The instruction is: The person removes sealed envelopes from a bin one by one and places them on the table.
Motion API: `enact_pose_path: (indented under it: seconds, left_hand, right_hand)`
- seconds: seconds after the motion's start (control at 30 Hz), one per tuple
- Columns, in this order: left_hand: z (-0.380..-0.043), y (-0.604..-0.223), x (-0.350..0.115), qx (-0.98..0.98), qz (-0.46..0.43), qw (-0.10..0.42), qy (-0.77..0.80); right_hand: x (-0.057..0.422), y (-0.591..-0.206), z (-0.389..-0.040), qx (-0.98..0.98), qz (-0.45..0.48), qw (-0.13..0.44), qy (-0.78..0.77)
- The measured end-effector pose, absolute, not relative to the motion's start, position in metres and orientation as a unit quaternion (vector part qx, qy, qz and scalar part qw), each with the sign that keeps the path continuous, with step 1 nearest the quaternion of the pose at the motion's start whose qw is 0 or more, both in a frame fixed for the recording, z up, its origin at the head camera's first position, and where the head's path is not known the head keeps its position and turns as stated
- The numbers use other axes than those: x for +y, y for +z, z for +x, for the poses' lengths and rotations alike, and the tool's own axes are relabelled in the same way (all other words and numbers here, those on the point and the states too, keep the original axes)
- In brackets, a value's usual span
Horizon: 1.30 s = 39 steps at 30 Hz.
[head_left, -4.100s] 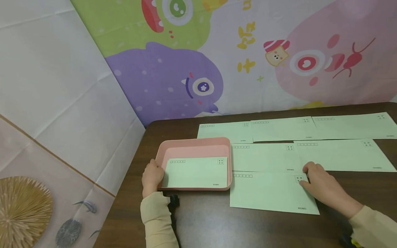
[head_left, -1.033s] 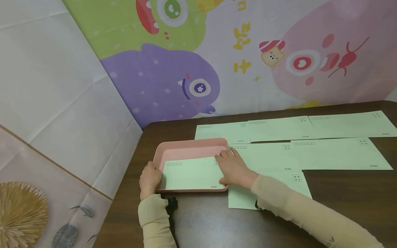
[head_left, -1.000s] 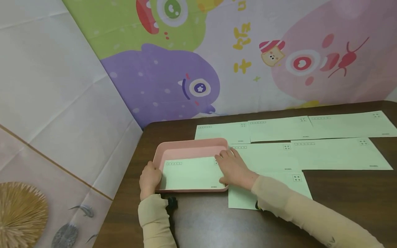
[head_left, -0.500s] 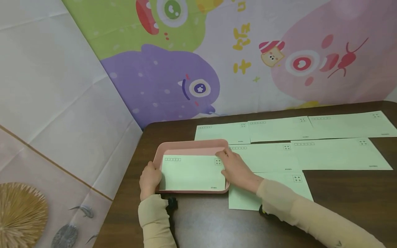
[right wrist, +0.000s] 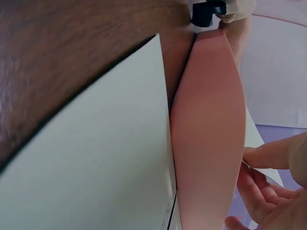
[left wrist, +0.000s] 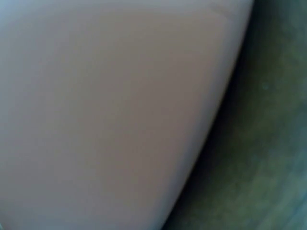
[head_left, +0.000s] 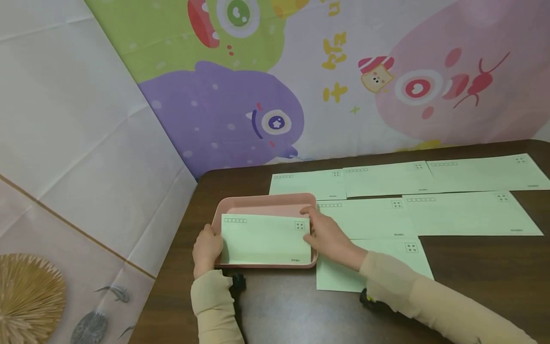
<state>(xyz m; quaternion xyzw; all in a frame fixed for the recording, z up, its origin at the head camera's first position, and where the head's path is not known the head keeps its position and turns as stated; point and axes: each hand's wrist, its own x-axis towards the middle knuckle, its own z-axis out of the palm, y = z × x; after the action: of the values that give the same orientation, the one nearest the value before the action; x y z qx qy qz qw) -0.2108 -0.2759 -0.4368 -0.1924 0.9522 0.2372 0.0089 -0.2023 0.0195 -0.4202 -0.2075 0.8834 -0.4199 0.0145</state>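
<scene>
A pink tray (head_left: 266, 200) stands on the brown table, with a pale green envelope (head_left: 264, 239) inside. My left hand (head_left: 207, 249) grips the tray's left rim; the left wrist view gives only a blurred pink tray wall (left wrist: 110, 115). At the tray's right side, my right hand (head_left: 331, 236) pinches the envelope's right edge. In the right wrist view, the thumb and fingers (right wrist: 268, 153) meet on that envelope just beyond the tray wall (right wrist: 208, 124). The envelope's far edge is tilted up from the tray floor. Whether more envelopes lie beneath it is hidden.
Several matching envelopes lie in rows right of the tray, including a back-right one (head_left: 485, 174) and a front one (head_left: 382, 263) partly under my right forearm. The tabletop (head_left: 275, 306) meets a cartoon-printed cloth (head_left: 240, 114) behind and a pale panel (head_left: 86, 119) at left.
My right hand has come left from the front envelope to the tray and taken the inner envelope by its right edge. That envelope has risen and shifted slightly left. My left hand stays put.
</scene>
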Motion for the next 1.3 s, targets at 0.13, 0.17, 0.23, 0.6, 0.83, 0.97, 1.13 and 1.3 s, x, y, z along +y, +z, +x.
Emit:
enact_pose_path:
  seconds: [0.13, 0.17, 0.23, 0.6, 0.83, 0.97, 1.13, 1.3]
  left_hand:
    - [-0.211, -0.437, -0.276, 0.952, -0.194, 0.012, 0.238]
    - [-0.211, -0.437, -0.276, 0.952, -0.194, 0.013, 0.238]
    - [-0.211, -0.437, -0.276, 0.951, -0.195, 0.014, 0.24]
    - [-0.21, -0.436, -0.276, 0.952, -0.189, 0.012, 0.241]
    - [-0.21, -0.438, -0.276, 0.953, -0.188, 0.008, 0.238]
    - [-0.212, -0.439, -0.277, 0.951, -0.193, 0.011, 0.239]
    - [-0.213, -0.44, -0.278, 0.951, -0.194, 0.013, 0.241]
    - [-0.212, -0.439, -0.278, 0.953, -0.187, 0.012, 0.237]
  right_hand:
    - [0.021, -0.421, -0.199, 0.874, -0.201, 0.042, -0.441]
    - [0.021, -0.422, -0.199, 0.873, -0.201, 0.047, -0.442]
    - [0.022, -0.423, -0.197, 0.875, -0.204, 0.051, -0.436]
    - [0.026, -0.423, -0.191, 0.885, -0.243, 0.074, -0.391]
    - [0.027, -0.423, -0.19, 0.884, -0.25, 0.053, -0.392]
    - [0.027, -0.422, -0.189, 0.881, -0.221, 0.042, -0.415]
    - [0.029, -0.421, -0.189, 0.88, -0.192, 0.014, -0.433]
    - [0.032, -0.419, -0.19, 0.874, -0.16, 0.003, -0.459]
